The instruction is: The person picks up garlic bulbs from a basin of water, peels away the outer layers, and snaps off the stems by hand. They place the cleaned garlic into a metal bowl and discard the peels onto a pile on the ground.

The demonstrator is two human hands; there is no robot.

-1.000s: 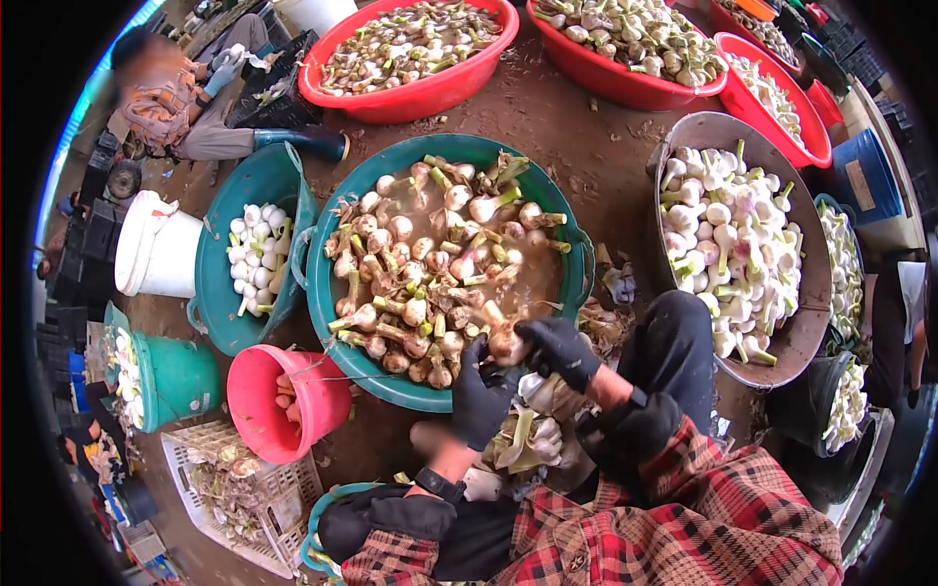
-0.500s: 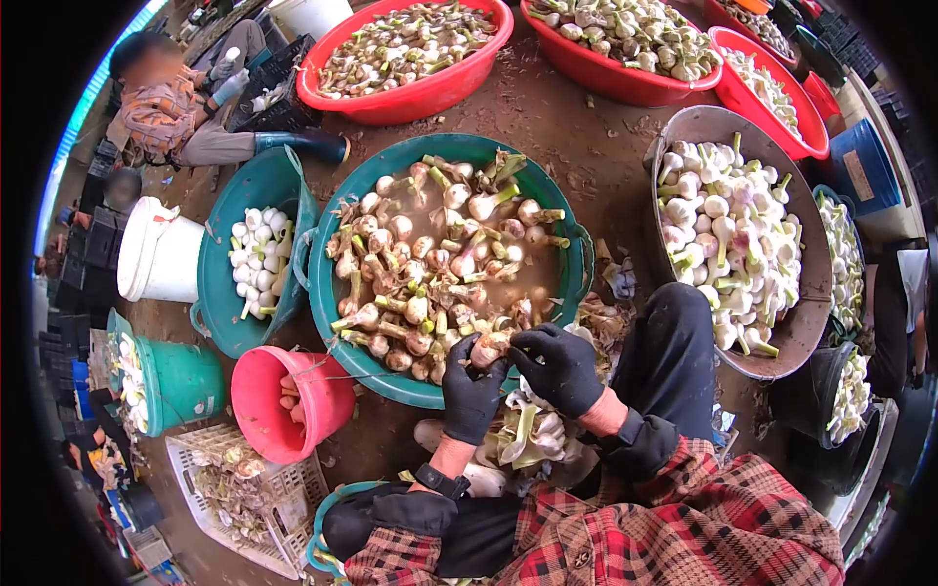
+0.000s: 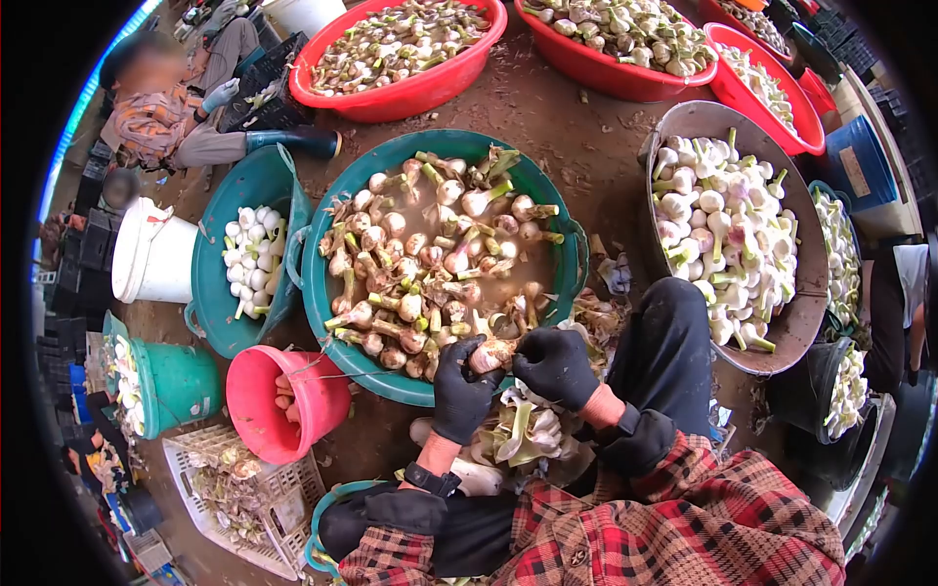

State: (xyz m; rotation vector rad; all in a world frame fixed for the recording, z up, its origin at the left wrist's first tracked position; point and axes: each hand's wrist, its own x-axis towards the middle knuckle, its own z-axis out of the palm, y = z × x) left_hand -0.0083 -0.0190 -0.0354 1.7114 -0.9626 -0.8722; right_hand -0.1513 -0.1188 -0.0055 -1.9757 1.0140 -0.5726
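A brownish garlic bulb (image 3: 490, 355) is held over the near rim of a green tub (image 3: 318, 293). My left hand (image 3: 463, 393), in a black glove, is closed round its left side. Gloved in black too, my right hand (image 3: 559, 367) has its fingers pinched together at the bulb's right end; whether they grip skin or stem is hidden. Unpeeled garlic bulbs (image 3: 405, 244) with cut green stems lie in the tub's muddy water. Below my hands, pale peeled-off skins (image 3: 523, 435) are heaped between my legs.
Cleaned white garlic fills a wide metal basin (image 3: 816, 283) on the right. A tilted green basket (image 3: 210, 293), pink bucket (image 3: 337, 400), white bucket (image 3: 161, 254) and white crate (image 3: 293, 508) stand left. Red tubs (image 3: 459, 88) line the back. A person (image 3: 161, 117) sits far left.
Both hands have shifted slightly at the bulb, the right fingers now meeting its right end. The view has moved a little. The seated person's raised hand has lowered.
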